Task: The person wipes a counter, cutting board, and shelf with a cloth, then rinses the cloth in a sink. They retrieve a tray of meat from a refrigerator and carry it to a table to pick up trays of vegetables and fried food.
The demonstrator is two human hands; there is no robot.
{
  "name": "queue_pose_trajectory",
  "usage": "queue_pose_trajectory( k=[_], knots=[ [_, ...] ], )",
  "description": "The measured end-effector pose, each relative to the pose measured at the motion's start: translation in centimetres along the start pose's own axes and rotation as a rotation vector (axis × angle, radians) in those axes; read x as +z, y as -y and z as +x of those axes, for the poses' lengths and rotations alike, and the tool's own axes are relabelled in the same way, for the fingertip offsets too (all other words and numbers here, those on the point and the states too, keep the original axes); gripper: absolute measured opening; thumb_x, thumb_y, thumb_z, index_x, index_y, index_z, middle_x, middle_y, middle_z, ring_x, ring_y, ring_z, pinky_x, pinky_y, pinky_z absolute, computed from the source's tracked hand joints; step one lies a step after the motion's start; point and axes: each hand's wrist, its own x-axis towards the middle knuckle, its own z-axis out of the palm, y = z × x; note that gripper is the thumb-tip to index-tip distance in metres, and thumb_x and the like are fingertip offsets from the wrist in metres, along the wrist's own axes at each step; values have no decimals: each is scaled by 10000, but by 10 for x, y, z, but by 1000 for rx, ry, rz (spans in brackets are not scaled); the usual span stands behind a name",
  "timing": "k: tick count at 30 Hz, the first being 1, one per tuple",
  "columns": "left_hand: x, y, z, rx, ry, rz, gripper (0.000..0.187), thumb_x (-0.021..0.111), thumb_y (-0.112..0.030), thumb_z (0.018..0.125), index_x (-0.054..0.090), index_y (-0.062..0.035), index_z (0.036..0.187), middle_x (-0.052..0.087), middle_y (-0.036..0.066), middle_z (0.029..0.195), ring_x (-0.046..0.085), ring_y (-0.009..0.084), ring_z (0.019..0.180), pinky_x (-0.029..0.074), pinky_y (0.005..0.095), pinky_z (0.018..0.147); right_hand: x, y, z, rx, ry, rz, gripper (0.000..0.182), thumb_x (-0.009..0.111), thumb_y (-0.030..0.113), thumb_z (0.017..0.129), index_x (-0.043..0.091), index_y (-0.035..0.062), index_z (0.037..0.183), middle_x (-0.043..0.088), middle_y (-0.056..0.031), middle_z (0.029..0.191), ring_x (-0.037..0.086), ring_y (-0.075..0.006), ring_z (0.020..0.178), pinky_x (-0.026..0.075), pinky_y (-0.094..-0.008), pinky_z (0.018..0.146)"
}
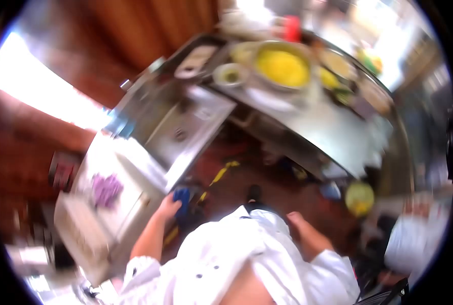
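Note:
Low beside the edge of the white counter, my left hand (169, 206) is closed at a dark blue item (182, 201); blur hides whether it is a cloth or a sponge. My right hand (296, 220) hangs at my side over the brown floor, away from any object. Its fingers are smeared and partly hidden, so I cannot see how they are held. A crumpled purple cloth (106, 190) lies on the white counter (122, 160) to the left of my left hand. Just beyond that counter is a metal sink (173, 127).
A metal table (320, 134) carries a large pot of yellow food (282, 68), a smaller cup (230, 75) and several bowls. A yellow-green bucket (359, 199) stands on the floor at right. Near the lower right is a person in white (412, 241). Yellow strips (219, 176) mark the floor.

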Motion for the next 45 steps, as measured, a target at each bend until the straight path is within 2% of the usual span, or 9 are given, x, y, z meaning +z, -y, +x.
queue_pose_trajectory(
  k=[4, 8, 17, 22, 27, 29, 32, 36, 45],
  knots=[
    [-45, -43, 15, 40, -291, 57, 365, 587, -102, 808, 600, -31, 1165, 653, 70, 892, 623, 158, 798, 527, 339, 728, -73, 179, 68, -254, 29, -17, 151, 545, 141, 953, 660, 53, 911, 650, -63, 744, 613, -158, 603, 494, -301, 525],
    [-124, -54, 90, 149, -594, 331, 339, 633, -102, 778, 609, 8, 1097, 583, 223, 1026, 591, 391, 987, 482, 430, 886, -115, 334, 76, -299, 12, 54, 224, 542, 197, 990, 623, 53, 1142, 681, -65, 953, 620, -121, 715, 500, -254, 595],
    [-298, -11, 283, -153, -562, 877, 321, 557, -111, 852, 651, -137, 1158, 606, 102, 1241, 573, 327, 1157, 507, 452, 917, -105, 283, 27, -168, 9, -186, 245, 609, 170, 959, 613, 17, 1149, 697, -83, 945, 660, -143, 749, 535, -287, 678],
    [-250, 4, 271, -76, -650, 969, 277, 583, -130, 832, 649, -96, 1099, 596, 88, 1261, 528, 323, 1177, 496, 455, 886, -114, 130, -4, -72, -26, -358, 259, 640, 234, 888, 671, 13, 1017, 686, -223, 971, 669, -367, 921, 530, -411, 810],
    [-112, 14, 175, -54, -549, 946, 392, 733, -214, 732, 636, -79, 1087, 587, 108, 1283, 520, 356, 1169, 481, 478, 889, -114, 182, -15, -31, 90, -457, 252, 637, 201, 857, 670, -12, 988, 674, -250, 961, 661, -406, 903, 532, -448, 788],
    [-49, -18, 127, -79, -567, 829, 374, 712, -165, 734, 642, -74, 1090, 594, 105, 1257, 519, 379, 1138, 483, 470, 887, -124, 126, 34, -223, -29, -457, 286, 643, 226, 875, 659, -28, 1005, 690, -197, 910, 673, -337, 799, 539, -403, 720],
    [29, -32, 122, -158, -834, 669, 394, 676, -129, 741, 648, -41, 1124, 598, 149, 1198, 528, 393, 1047, 471, 453, 903, -125, 257, 18, 95, 66, -87, 214, 559, 150, 958, 660, 43, 1113, 672, -99, 981, 611, -178, 904, 494, -316, 815],
    [72, -105, 194, -203, -863, 465, 371, 624, -153, 798, 629, -6, 1139, 584, 204, 1170, 501, 410, 1095, 434, 466, 955, -155, 233, 68, 105, 97, 242, 218, 573, 186, 966, 657, 23, 1084, 672, -41, 898, 599, -108, 729, 485, -258, 633],
    [192, -285, 427, 7, -877, 311, 358, 668, -188, 801, 543, -2, 1079, 525, 232, 1117, 514, 415, 1046, 450, 482, 902, -218, 211, 19, 5, -27, 355, 132, 617, 169, 951, 629, 73, 1041, 621, 2, 883, 580, -90, 719, 468, -231, 624]
  ],
)
